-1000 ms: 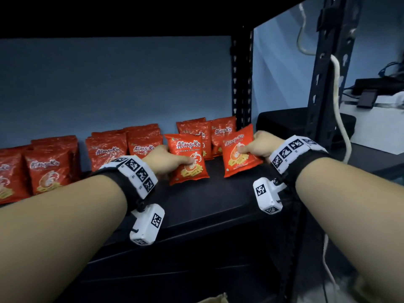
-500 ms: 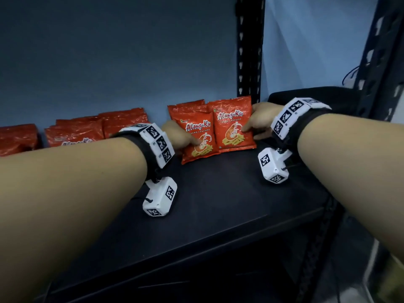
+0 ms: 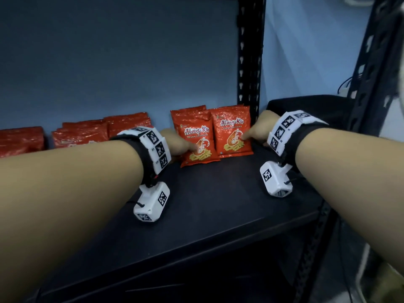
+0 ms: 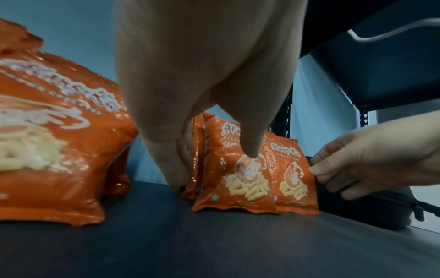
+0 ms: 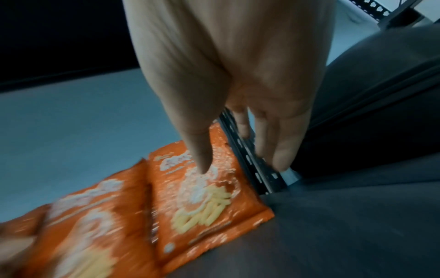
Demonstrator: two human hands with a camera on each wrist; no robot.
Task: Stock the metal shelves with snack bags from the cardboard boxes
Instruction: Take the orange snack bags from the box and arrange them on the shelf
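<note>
Since a second ago I have carried both bags back to the rear of the shelf (image 3: 218, 206) and stood them side by side, upright against the wall. From my head camera, my left hand (image 3: 177, 144) pinches the left bag (image 3: 196, 138) with the thumb on its front, and my right hand (image 3: 259, 130) pinches the right bag (image 3: 232, 130) the same way; the two bags touch between my hands, with more red bags (image 3: 80, 133) stacked beyond my left wrist.

Through the left wrist camera, my thumb presses the left bag's (image 4: 234, 167) printed front while my fingers (image 4: 177, 169) reach behind it; my right hand (image 4: 371, 159) holds the far bag (image 4: 294, 173) at its edge. I should, I judge, ease each bag back until it leans steady before letting go, since they are light and puffy and could topple.

Through the right wrist camera, blurred, my thumb lies on the right bag (image 5: 204, 188), my fingers behind it beside the shelf post (image 5: 252, 159). The bags are glossy orange-red with a prawn picture.
</note>
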